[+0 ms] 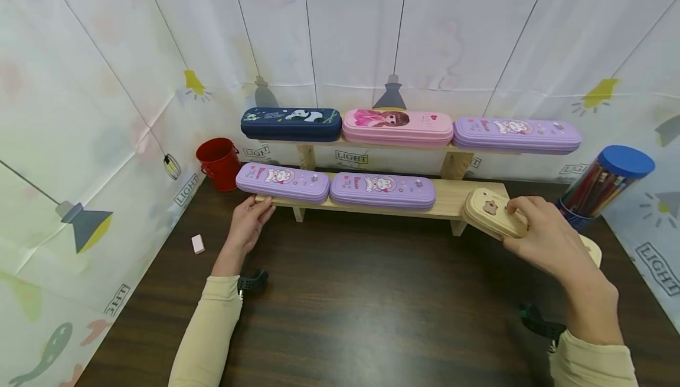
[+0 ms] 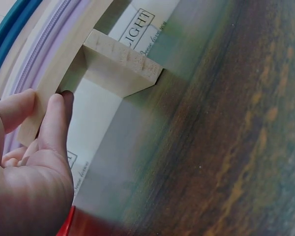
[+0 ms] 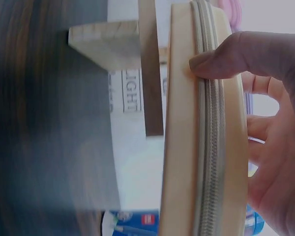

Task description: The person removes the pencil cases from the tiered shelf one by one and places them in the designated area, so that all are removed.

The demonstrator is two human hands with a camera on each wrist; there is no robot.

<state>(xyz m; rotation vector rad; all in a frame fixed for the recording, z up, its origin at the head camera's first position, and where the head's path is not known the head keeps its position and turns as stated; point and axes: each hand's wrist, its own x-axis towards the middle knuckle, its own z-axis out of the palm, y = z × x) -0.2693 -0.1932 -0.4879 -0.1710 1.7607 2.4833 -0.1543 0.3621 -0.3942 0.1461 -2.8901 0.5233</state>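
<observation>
My right hand (image 1: 549,239) grips a cream zippered pencil case (image 1: 486,213) with a small bear on its lid. In the head view this case overlaps the right end of the lower shelf board (image 1: 451,192), tilted toward the front. From the right wrist view, the thumb presses on its zipper (image 3: 211,128). At the left end of the same board, my left hand (image 1: 247,225) pinches the wooden edge (image 2: 49,98) between thumb and fingers. Two purple pencil cases, a left one (image 1: 284,181) and a middle one (image 1: 382,190), lie along that board.
The upper shelf bears a navy panda case (image 1: 292,124), a pink case (image 1: 398,126) and a purple case (image 1: 517,135). A red bucket (image 1: 219,164) and an eraser-like block (image 1: 198,243) are at left. At right stand a blue-lidded pencil tub (image 1: 605,183) and another cream case (image 1: 592,250).
</observation>
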